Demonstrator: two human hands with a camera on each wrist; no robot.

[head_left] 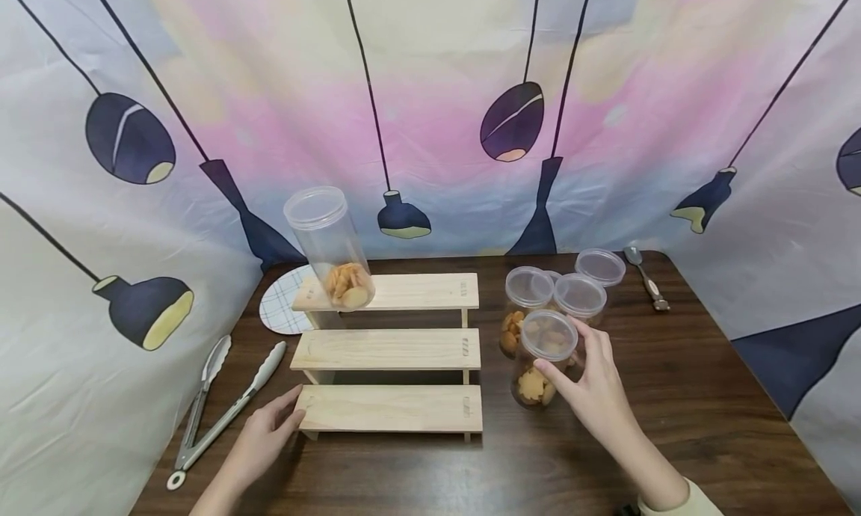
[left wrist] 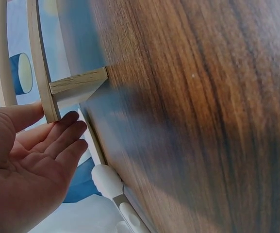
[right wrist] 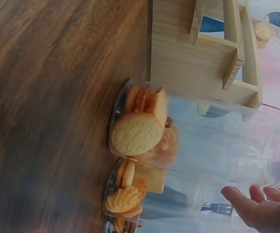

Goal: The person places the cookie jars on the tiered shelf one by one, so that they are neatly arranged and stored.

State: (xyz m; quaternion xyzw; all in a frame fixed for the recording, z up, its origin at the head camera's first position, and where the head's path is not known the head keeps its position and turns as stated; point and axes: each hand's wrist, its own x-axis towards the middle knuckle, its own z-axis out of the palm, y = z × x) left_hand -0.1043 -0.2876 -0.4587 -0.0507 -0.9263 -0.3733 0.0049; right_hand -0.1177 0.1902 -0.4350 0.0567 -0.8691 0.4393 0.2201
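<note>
My left hand [head_left: 262,434] pinches the left end of the lowest board of a wooden three-tier stand [head_left: 390,409]; in the left wrist view its thumb and fingers [left wrist: 72,150] lie on either side of the board's end. Beside the nearest clear lidded jar [head_left: 548,336], my right hand [head_left: 595,385] has its thumb and fingers spread at the lid's height. Biscuits [right wrist: 137,133] lie in the bottom of that jar. Behind it more lidded jars [head_left: 528,286] stand close together, some with biscuits. A tall jar [head_left: 329,239] of biscuits stands on the top tier's left end.
Metal tongs [head_left: 232,411] with pale tips lie spread left of the stand. A checked round mat [head_left: 282,303] lies behind its left side. A spoon [head_left: 647,280] rests at the back right, near the patterned cloth [head_left: 437,112] that surrounds the wooden table [head_left: 713,426].
</note>
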